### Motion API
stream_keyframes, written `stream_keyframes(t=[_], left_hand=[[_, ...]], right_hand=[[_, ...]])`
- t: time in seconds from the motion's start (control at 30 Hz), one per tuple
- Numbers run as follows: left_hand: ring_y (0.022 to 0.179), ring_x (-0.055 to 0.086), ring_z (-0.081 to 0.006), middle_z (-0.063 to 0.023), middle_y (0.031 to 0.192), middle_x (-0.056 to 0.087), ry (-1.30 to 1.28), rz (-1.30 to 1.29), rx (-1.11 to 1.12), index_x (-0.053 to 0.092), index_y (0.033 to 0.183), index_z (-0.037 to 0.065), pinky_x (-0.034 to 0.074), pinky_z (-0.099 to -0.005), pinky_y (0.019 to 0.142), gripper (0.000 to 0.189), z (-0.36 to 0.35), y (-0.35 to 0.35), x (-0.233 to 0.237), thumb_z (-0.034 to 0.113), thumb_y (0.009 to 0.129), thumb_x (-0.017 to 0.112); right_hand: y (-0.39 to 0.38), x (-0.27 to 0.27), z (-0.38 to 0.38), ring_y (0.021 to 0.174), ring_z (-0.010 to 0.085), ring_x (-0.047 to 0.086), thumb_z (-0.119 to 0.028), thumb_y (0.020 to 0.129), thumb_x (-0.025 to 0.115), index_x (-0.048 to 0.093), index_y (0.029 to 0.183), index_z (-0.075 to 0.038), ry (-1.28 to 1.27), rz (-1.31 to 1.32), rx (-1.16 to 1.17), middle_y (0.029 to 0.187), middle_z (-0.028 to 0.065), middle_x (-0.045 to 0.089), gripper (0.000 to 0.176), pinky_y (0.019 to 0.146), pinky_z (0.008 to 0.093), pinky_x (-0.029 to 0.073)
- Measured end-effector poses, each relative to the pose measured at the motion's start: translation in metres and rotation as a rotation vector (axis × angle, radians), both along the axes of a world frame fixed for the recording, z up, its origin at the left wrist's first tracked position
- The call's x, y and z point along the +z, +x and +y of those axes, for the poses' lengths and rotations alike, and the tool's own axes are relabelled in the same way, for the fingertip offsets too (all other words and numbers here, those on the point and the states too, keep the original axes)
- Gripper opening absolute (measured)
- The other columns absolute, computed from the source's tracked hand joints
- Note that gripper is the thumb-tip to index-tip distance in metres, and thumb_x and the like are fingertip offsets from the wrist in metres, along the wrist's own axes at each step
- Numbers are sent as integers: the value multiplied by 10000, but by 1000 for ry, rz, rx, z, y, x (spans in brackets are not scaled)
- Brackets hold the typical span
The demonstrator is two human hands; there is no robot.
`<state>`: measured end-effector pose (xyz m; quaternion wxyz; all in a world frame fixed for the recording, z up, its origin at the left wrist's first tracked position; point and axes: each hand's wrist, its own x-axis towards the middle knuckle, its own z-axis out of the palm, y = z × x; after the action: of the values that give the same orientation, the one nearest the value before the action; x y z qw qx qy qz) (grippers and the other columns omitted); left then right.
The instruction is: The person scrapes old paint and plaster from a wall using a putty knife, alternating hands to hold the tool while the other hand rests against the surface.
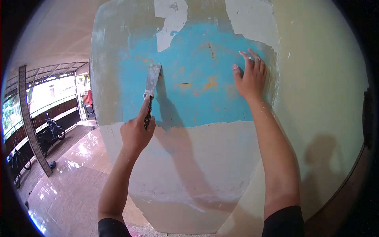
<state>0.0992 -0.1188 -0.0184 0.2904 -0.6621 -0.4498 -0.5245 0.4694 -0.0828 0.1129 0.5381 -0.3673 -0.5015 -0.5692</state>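
My left hand (137,132) is wrapped round the dark handle of a putty knife (152,79), its index finger stretched along the handle. The wide metal blade points up and lies against or close to the turquoise patch (221,106) of the wall. My right hand (252,77) rests with fingers spread at the right edge of that patch, with whitish residue on its fingertips. Orange-brown spots and small cracks mark the turquoise paint. Pale filler (189,158) covers the wall below, and more whitish patches (252,19) show above.
At the left, a tiled floor (75,177) leads to a slanting-looking post (33,126), a parked motorcycle (51,132), a bicycle (17,160) and a railing. Greenish-yellow wall (323,79) continues at the right, with shadows on it.
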Motion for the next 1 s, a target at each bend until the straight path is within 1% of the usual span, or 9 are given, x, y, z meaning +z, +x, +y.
stream_keyframes(t=[0.03, 0.27, 0.33, 0.57, 0.77, 0.83, 0.87, 0.93, 1.0], left_hand=[[565, 666, -312, -100, 653, 664, -93, 2, 30, 363, 1565, 304, 515, -452, 531, 773, -9, 3, 10, 194, 864, 668], [593, 675, -342, -118, 660, 668, -110, 94, 63, 328, 1580, 305, 532, -473, 561, 770, -21, 4, 48, 219, 881, 643], [650, 700, -351, -134, 715, 691, -205, 94, 114, 320, 1587, 293, 566, -489, 650, 782, -33, 9, 56, 184, 885, 647], [653, 697, -352, -138, 735, 694, -273, 129, 149, 302, 1593, 300, 553, -489, 631, 789, -38, 8, 63, 190, 889, 641], [665, 694, -352, -120, 743, 696, -226, 91, 85, 288, 1595, 309, 551, -494, 635, 793, -24, 4, 52, 199, 895, 643], [599, 671, -348, -110, 635, 652, -159, 113, 55, 292, 1590, 317, 523, -479, 567, 788, -19, 4, 51, 247, 890, 646], [599, 671, -348, -110, 635, 652, -159, 111, 53, 292, 1590, 317, 523, -479, 567, 788, -19, 3, 52, 247, 890, 646], [687, 697, -369, -136, 751, 700, -285, 109, 89, 260, 1601, 319, 551, -503, 644, 810, -32, 6, 63, 224, 895, 644], [689, 698, -369, -137, 746, 698, -303, 124, 101, 253, 1603, 318, 550, -506, 644, 813, -31, 8, 62, 230, 895, 644]], right_hand=[[0, 0, 0, 1357, 344, 436, -336, 914, 643, 561, 1353, -200, -4, -1, 2, 1448, 103, 499, 466, 1122, 544, 329], [-1, -2, 1, 1350, 344, 440, -345, 929, 629, 546, 1364, -209, 1, 10, -28, 1456, 96, 495, 463, 1116, 537, 336], [-2, 0, 1, 1349, 343, 441, -345, 930, 630, 545, 1364, -210, 1, 9, -21, 1459, 95, 493, 462, 1114, 535, 338], [-4, -3, 0, 1353, 341, 434, -346, 938, 621, 542, 1367, -211, -5, 9, -40, 1466, 90, 486, 456, 1119, 535, 331], [-4, -5, 1, 1392, 333, 399, -345, 947, 610, 547, 1365, -212, -43, 42, -60, 1486, 82, 473, 443, 1151, 540, 290], [-4, -6, 0, 1404, 332, 389, -343, 950, 607, 550, 1363, -211, -43, 40, -60, 1495, 82, 467, 437, 1160, 541, 279], [-4, -6, 0, 1410, 332, 382, -339, 952, 602, 552, 1363, -210, -52, 45, -74, 1504, 82, 459, 434, 1164, 540, 272], [-5, -8, 1, 1417, 332, 376, -335, 955, 598, 554, 1364, -208, -65, 54, -87, 1513, 81, 451, 430, 1169, 540, 266], [-6, -10, 1, 1420, 334, 371, -331, 957, 592, 551, 1369, -206, -49, 44, -83, 1525, 81, 439, 432, 1173, 543, 259]])
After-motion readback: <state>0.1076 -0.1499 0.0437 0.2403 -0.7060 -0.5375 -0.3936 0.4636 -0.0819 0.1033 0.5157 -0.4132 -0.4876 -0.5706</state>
